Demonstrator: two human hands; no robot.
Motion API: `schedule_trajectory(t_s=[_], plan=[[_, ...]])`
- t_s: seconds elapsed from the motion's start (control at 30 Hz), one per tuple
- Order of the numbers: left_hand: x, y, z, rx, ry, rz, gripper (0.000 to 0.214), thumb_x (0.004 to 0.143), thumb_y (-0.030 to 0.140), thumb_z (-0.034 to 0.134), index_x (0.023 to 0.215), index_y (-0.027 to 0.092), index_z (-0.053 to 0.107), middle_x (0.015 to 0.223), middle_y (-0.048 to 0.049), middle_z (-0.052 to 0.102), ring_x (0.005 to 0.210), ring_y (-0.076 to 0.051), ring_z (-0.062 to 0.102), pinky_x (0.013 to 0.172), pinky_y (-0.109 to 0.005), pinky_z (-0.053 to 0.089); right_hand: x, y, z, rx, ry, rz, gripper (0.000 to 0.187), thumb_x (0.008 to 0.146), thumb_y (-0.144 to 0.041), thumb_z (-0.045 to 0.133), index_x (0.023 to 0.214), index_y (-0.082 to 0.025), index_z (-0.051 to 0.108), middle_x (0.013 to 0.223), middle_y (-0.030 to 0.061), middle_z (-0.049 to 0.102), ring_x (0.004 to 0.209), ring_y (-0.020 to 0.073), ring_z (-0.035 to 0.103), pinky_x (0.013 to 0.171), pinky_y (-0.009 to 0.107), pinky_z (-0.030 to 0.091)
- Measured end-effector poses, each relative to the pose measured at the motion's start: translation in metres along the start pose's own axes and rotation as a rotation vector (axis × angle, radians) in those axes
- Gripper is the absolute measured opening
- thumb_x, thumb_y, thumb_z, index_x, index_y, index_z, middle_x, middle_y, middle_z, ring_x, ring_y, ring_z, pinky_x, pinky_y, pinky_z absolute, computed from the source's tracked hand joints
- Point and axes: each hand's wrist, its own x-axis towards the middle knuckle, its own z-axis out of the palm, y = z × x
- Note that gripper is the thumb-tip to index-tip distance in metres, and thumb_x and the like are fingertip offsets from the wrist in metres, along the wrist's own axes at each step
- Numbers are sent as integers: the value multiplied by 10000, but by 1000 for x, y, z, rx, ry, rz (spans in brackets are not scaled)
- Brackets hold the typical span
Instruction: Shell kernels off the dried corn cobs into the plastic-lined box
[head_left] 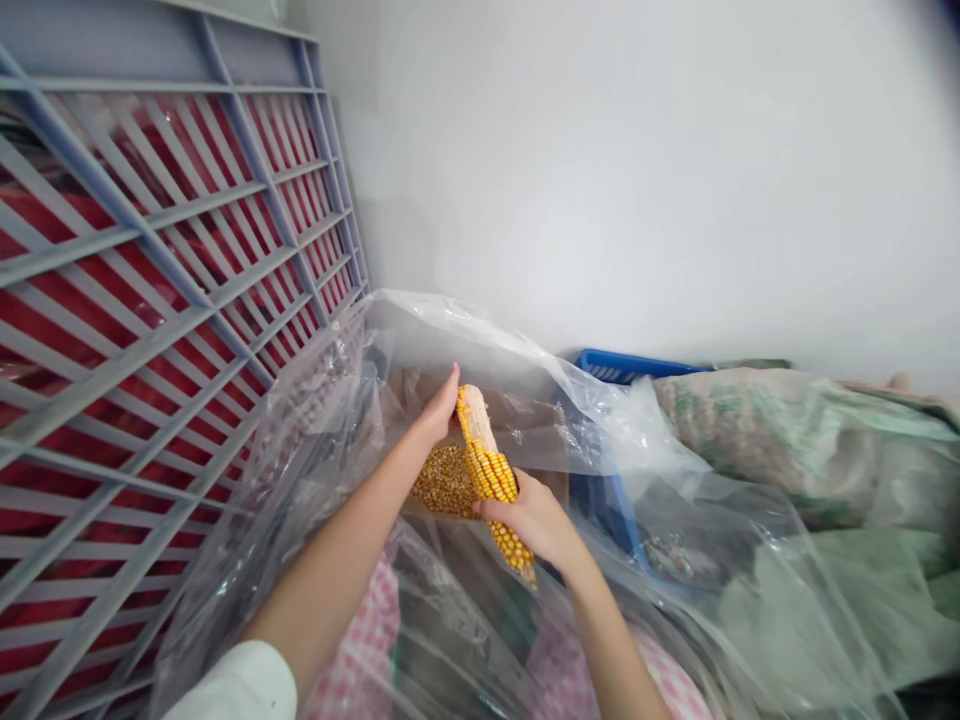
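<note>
A partly shelled corn cob (496, 485) slants between my two hands, its bare pale core showing toward the top and yellow kernels covering the lower part. My right hand (534, 515) is wrapped around the kernel-covered lower half. At the upper end, my left hand (442, 408) presses against the cob's left side; most of its fingers are hidden behind the cob. Below the cob lie many loose corn kernels (444, 482), inside a large clear plastic sheet (450, 315) that surrounds my hands.
A tall grey-purple slatted crate (217, 295) with red material behind it rises on the left. To the right are a blue plastic basket (637, 365) and a pale sack (772, 430). A white wall (637, 180) stands behind.
</note>
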Motion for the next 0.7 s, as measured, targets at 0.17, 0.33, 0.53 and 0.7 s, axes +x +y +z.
schedule_trajectory(t_s=[0.17, 0.33, 0.53, 0.7], plan=[[9, -7, 0, -38, 71, 50, 553, 863, 548, 253, 901, 141, 626, 546, -45, 615, 540, -160, 602, 567, -239, 463, 6, 1, 7, 257, -108, -55, 446, 587, -349, 673, 983, -157, 605, 901, 34, 651, 819, 207, 586, 728, 286, 428], [4, 0, -4, -40, 30, 9, 540, 816, 605, 326, 860, 156, 622, 561, -37, 616, 540, -161, 595, 567, -249, 462, 3, -4, 0, 512, -209, -36, 423, 617, -303, 652, 1006, -147, 601, 946, 44, 642, 862, 202, 575, 740, 278, 426], [-6, -2, 2, 18, -60, -46, 567, 844, 580, 256, 702, 143, 590, 555, -79, 608, 552, -196, 598, 561, -303, 464, -3, -5, 0, 555, -218, 18, 353, 623, -281, 664, 946, -147, 623, 871, 25, 653, 762, 150, 570, 675, 233, 408], [-5, -13, 10, -14, 8, 138, 493, 786, 613, 400, 639, 162, 533, 605, -51, 616, 627, -166, 604, 578, -242, 436, 1, -2, 2, 768, -252, 117, 332, 627, -290, 653, 922, -141, 624, 763, 25, 644, 676, 137, 577, 603, 223, 418]])
